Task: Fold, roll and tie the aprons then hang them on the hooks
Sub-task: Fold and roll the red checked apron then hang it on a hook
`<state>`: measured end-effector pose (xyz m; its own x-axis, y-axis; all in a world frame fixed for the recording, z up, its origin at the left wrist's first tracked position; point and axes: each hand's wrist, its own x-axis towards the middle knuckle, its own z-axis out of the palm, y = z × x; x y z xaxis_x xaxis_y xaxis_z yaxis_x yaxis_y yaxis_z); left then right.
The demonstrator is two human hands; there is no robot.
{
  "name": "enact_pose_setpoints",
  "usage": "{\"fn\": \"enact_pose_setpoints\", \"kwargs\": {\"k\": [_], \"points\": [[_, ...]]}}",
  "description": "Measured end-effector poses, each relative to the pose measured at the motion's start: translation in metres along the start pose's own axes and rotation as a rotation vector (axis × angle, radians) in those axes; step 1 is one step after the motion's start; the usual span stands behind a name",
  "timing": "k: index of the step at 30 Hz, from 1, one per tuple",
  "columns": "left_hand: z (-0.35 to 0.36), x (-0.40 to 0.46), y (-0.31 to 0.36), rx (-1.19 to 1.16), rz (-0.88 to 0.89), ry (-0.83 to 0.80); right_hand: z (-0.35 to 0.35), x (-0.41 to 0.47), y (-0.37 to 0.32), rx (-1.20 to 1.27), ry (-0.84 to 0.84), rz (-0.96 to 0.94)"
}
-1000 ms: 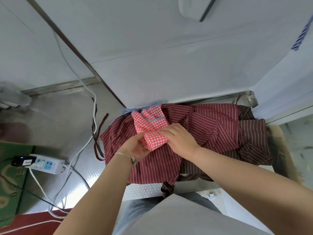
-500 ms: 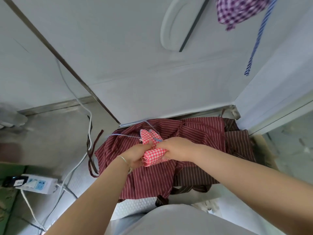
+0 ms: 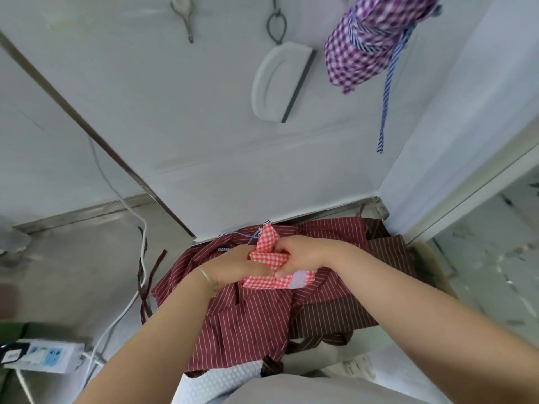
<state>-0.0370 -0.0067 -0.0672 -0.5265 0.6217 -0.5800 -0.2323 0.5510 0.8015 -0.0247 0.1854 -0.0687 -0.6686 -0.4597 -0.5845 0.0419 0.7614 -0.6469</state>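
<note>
Both hands meet over a pile of striped aprons (image 3: 242, 322) and hold a small bundle of red-checked apron (image 3: 269, 259) between them. The left hand (image 3: 233, 265) grips the bundle from its left side, and the right hand (image 3: 303, 255) curls over it from the right; the fingertips of both are buried in the folds, so how the cloth is wound inside cannot be made out. A pale patch shows on the bundle's lower edge, and thin blue-striped ties (image 3: 233, 237) trail from behind it, partly covered by the left hand.

The striped aprons, dark red and brown, lie heaped on a metal table (image 3: 73, 272) and hide most of its right part. A white cable (image 3: 131, 211) runs down the table to a power strip (image 3: 49, 355) that is cut off at the left edge. On the white wall (image 3: 189, 126) a purple-checked apron (image 3: 367, 45), rolled up, hangs with a blue-striped tie dangling; its top is cut off by the frame. Left of it hang a bare hook (image 3: 186, 18), a wire loop and a white board (image 3: 280, 83).
</note>
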Motion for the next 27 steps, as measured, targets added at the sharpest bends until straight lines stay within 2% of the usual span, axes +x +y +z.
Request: {"fn": "enact_pose_setpoints", "kwargs": {"k": [2,4,5,6,7,8,10,11,14,18,23,27], "points": [[-0.006,0.0,0.002,-0.07,-0.016,0.087,0.004,-0.004,0.006,0.12,0.188,0.075],[-0.008,-0.004,0.006,-0.367,-0.005,0.168,0.006,-0.009,0.011,0.302,0.497,0.156],[-0.008,-0.005,0.008,-0.522,0.011,0.199,0.006,-0.012,0.013,0.423,0.608,0.197],[-0.008,-0.006,0.011,-0.645,0.031,0.219,0.005,-0.015,0.015,0.565,0.645,0.24],[-0.005,-0.006,0.013,-0.758,0.046,0.224,0.005,-0.019,0.017,0.731,0.593,0.277],[-0.001,-0.007,0.017,-0.866,0.06,0.223,0.008,-0.023,0.017,0.911,0.464,0.278],[0.008,-0.008,0.022,-1.063,0.06,0.2,0.02,-0.03,0.012,1.268,0.216,0.113],[0.013,-0.009,0.025,-1.11,0.054,0.159,0.025,-0.033,0.007,1.418,0.185,0.0],[0.023,-0.012,0.031,-0.994,0.026,0.064,0.022,-0.038,-0.001,1.69,0.227,-0.28],[0.009,-0.019,0.035,-0.755,0.052,0.011,0.012,-0.05,0.005,1.684,0.151,-0.386],[-0.009,-0.031,0.039,-0.386,0.111,0.061,-0.006,-0.066,0.014,1.39,0.088,-0.348],[-0.013,-0.044,0.049,-0.141,0.243,0.137,-0.019,-0.07,0.006,1.148,0.195,-0.293]]}}
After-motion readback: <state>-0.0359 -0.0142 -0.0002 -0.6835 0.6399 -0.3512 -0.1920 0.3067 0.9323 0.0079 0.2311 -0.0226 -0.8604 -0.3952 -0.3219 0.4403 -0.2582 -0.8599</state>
